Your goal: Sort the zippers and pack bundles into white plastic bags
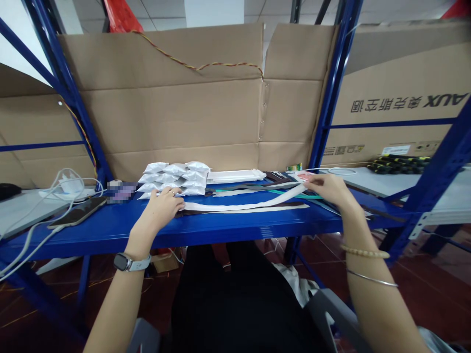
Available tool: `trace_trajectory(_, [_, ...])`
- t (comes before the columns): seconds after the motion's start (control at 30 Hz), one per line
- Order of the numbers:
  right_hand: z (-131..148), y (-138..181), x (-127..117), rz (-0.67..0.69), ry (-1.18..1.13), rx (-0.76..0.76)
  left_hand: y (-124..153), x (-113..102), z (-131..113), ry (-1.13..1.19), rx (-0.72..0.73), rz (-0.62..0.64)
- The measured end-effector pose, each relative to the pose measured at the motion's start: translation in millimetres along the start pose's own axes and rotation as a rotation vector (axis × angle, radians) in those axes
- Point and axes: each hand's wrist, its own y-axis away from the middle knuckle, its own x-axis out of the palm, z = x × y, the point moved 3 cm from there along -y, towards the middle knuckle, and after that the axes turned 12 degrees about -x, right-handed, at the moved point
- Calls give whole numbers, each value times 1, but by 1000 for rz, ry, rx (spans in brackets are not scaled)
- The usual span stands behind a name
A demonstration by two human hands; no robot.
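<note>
A long white fabric-like strip (243, 207) stretches between my two hands, sagging a little in the middle above the blue shelf. Its left end is pinched in my left hand (164, 208), close to the stacked silvery-white packets (174, 175). My right hand (327, 189) pinches the other end, raised slightly higher. Below the white strip lie a dark strip and a cream strip (283, 208). Behind it rest more grey, green and dark strips (253, 186) and a long white packet (235, 175). Near my right fingers is a red-and-white printed packet (302, 175).
Cardboard (176, 117) stands along the back of the blue shelf (221, 228), between blue uprights. On the left lie a phone (79, 213) and white cables (37, 225). Black-and-yellow rods (399, 164) lie on the right-hand table.
</note>
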Motion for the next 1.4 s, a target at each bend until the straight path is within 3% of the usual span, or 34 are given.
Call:
trace_trajectory(0.17, [8,-4,-1,-28,-1,45,1,-5,9,-13,-56,-18])
trace_trajectory(0.3, [7,-1,4,109,43,72,1,2,14,2,-66,51])
trace_trajectory(0.37, [10,-1,7,165,37,58,0,7,15,9,-78,91])
trace_trajectory(0.47, [26,-4,7,118,-1,-17,0,7,13,11,-96,98])
trace_trajectory(0.57, [60,-13,12,142,-88,-172,0,3,6,23,-80,73])
trace_trajectory(0.8, [174,-55,59,497,-80,-615,-1,0,-11,82,10,-5])
trace_trajectory(0.97, [219,-77,103,570,-54,-650,-1,-2,-24,116,69,-39])
trace_trajectory(1.17, [231,-76,125,626,-30,-634,-1,-5,-39,132,129,-40])
trace_trajectory(1.4, [226,-65,96,570,-94,-635,-1,-6,-48,147,119,-94])
